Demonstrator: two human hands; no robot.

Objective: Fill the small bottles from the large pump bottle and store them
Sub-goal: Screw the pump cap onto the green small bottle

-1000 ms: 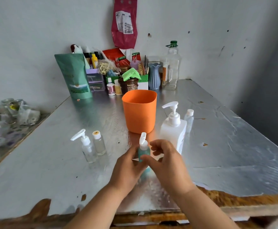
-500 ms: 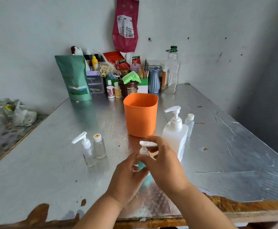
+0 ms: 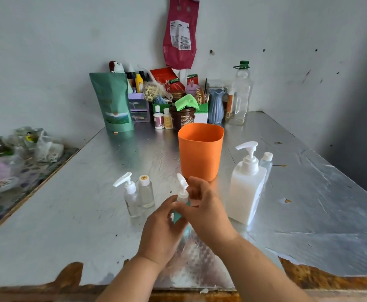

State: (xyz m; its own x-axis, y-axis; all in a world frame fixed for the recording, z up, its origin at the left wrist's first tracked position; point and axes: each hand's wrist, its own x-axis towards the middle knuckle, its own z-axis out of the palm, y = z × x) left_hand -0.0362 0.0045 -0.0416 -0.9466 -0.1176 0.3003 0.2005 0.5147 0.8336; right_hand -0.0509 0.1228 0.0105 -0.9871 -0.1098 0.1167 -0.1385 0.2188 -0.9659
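A small teal bottle (image 3: 177, 216) with a white pump top (image 3: 182, 186) stands at the table's front centre. My left hand (image 3: 163, 229) grips its body, and my right hand (image 3: 204, 208) pinches the pump collar from the right. The large white pump bottle (image 3: 245, 188) stands just right of my hands. Behind it is a small clear bottle with a white cap (image 3: 266, 163). To the left stand a small clear pump bottle (image 3: 131, 197) and a small clear capped bottle (image 3: 146, 191). An orange cup (image 3: 200, 151) stands behind my hands.
The foil-covered table (image 3: 309, 203) has a worn wooden front edge. Clutter lines the back wall: a green pouch (image 3: 113, 103), a blue vase (image 3: 216, 105), a tall clear bottle (image 3: 241, 92), jars and boxes. Plastic-wrapped items (image 3: 21, 147) lie on a lower surface at left.
The pump nozzle on the teal bottle has turned round under my right hand, from pointing right to pointing up and away. Both hands stay on the bottle.
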